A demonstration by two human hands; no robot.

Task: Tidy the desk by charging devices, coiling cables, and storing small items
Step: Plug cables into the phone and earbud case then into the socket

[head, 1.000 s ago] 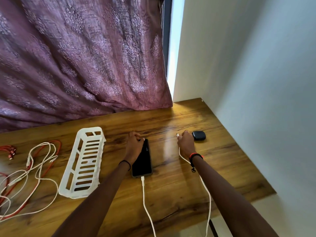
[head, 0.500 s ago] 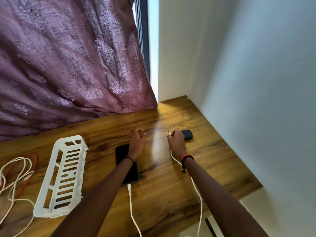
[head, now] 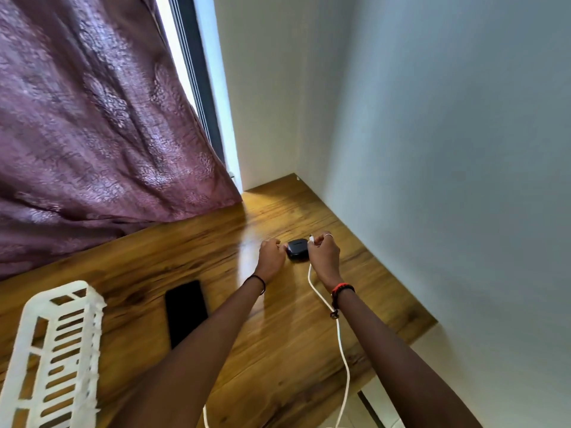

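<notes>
1. Wooden table (head: pixel 287 350) fills a room corner, with a purple curtain (head: pixel 92 134) hanging at its far left edge and a pale wall (head: pixel 448 149) along its right.
2. A small dark earbud case (head: pixel 297 249) lies flat near the far right of the table, between both hands.
3. The left hand (head: pixel 272 254) has its fingers curled at the case's left edge; whether it grips the case cannot be told.
4. The right hand (head: pixel 323 254) pinches the plug end of a white cable (head: pixel 339 335) just above the case's right side.
5. That cable trails back along the right forearm and over the near table edge.
6. A black phone (head: pixel 185 310) lies flat beside the left forearm.
7. A white slotted basket (head: pixel 52 350) sits at the near left.
</notes>
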